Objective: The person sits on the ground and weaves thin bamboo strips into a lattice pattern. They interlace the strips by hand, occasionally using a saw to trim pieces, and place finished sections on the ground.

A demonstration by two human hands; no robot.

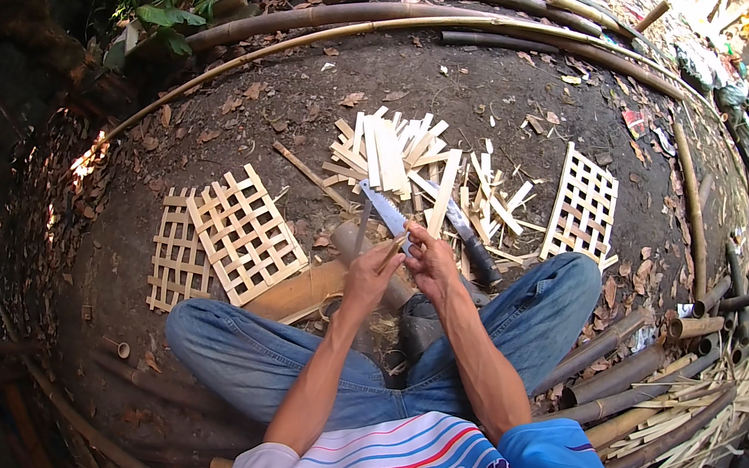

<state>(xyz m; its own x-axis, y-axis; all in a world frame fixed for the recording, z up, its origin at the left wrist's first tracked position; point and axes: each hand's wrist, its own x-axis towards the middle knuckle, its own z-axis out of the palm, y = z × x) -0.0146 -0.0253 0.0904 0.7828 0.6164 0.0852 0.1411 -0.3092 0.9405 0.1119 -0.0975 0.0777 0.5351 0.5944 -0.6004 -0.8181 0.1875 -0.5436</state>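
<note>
My left hand (371,270) is closed, and a narrow dark blade-like piece (363,225) stands up from it. Close beside it, my right hand (433,263) pinches the lower end of a pale bamboo strip (445,191). Both hands are above my crossed legs, fingertips nearly meeting, and a short thin piece between them is too small to make out. Just beyond them a saw (383,205) shows its toothed blade; the fingers hide part of it. A bladed tool with a black handle (483,265) lies to the right. Farther off is a loose pile of bamboo strips (384,154).
Two woven bamboo lattices (245,237) overlap on the left; another lattice (582,209) lies at right. A thick bamboo piece (295,290) rests by my left knee. Bamboo poles (609,372) and split slivers (683,426) crowd the right. Long poles (404,23) cross the far ground.
</note>
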